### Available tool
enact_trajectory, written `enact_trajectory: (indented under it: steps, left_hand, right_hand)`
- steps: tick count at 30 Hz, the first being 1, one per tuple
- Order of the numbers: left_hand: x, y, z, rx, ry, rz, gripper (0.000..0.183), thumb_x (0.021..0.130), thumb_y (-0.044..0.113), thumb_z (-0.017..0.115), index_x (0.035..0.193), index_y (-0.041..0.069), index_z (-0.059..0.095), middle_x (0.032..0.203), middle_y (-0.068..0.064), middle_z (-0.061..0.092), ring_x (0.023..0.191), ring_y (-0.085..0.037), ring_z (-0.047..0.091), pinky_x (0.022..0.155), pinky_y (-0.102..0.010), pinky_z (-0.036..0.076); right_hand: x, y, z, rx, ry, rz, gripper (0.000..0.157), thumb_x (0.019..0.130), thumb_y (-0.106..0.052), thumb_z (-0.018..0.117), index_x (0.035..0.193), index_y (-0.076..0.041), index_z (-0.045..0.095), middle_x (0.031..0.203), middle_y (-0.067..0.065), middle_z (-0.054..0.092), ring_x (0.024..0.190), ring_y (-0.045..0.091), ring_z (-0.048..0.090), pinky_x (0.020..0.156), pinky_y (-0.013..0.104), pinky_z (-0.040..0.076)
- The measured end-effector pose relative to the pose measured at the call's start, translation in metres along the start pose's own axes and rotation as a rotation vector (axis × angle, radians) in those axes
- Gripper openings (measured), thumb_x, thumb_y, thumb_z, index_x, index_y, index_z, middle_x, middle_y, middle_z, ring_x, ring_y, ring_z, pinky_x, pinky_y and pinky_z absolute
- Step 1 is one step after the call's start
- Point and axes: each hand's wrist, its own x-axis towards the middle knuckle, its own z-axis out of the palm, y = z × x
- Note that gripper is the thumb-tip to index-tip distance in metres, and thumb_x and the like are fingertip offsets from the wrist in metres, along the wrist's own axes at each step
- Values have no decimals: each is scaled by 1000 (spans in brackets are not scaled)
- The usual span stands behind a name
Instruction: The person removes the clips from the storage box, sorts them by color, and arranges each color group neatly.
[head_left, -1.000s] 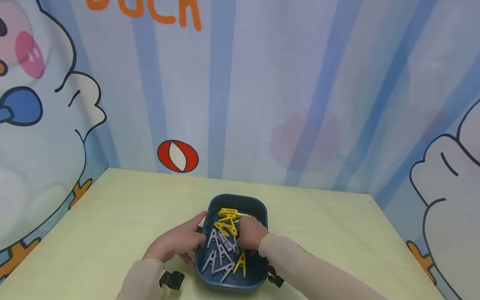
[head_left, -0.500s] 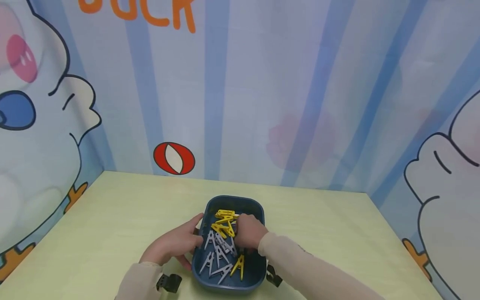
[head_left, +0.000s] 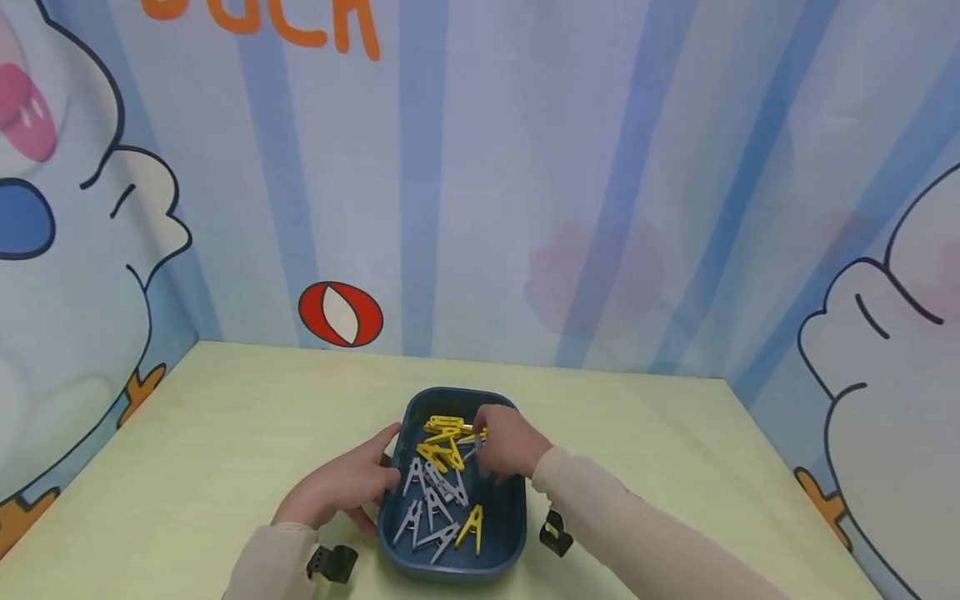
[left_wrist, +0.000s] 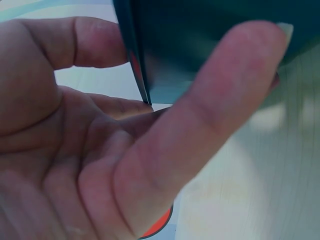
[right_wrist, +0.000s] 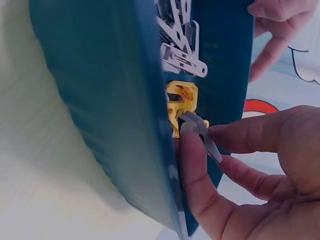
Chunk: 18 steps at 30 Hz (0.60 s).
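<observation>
A dark blue plastic bin (head_left: 450, 567) with rounded corners sits on the table. Grey clothespins (head_left: 433, 500) are scattered in its near and middle part, and yellow clothespins (head_left: 442, 454) lie mostly toward the far end. My left hand (head_left: 341, 483) holds the bin's left side, thumb at the rim and fingers along the outer wall; the left wrist view shows them against it. Over the bin's right half, my right hand (head_left: 510, 442) pinches a grey clothespin (right_wrist: 194, 125) between thumb and fingers, seen closely in the right wrist view. A single yellow clothespin (head_left: 471, 527) lies apart, near the front.
The pale yellow table (head_left: 247, 417) extends to both sides of the bin. Behind it hangs a striped blue cloth backdrop (head_left: 487, 167) with cartoon figures and a red-and-white oval. Black wrist cameras (head_left: 332, 564) sit below both wrists.
My right hand has risen slightly out of the bin with a grey clothespin between its fingertips. The left hand keeps its hold on the bin. The head view has shifted a little.
</observation>
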Motion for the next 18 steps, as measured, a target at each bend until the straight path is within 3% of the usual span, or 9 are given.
enact_trajectory:
  steps: [7,18]
  left_hand:
    - [2,-1,-1,1,-7,-8,77,94,8,54,159,13,14,127,-23,52,84,-31,64,56,-47,58]
    - [1,2,0,-7,-12,-15,78,92,6,53,159,13,13,127,-24,52,84,-30,65,55,-47,58]
  right_hand:
    - [-1,4,-15,57,8,-17,33,84,5,66,117,5,57,98,15,56,63,20,63,52,32,57]
    - [-4,18,-39,82,83,17,38,85,5,63,122,3,57,111,20,58,69,21,65,61,37,59]
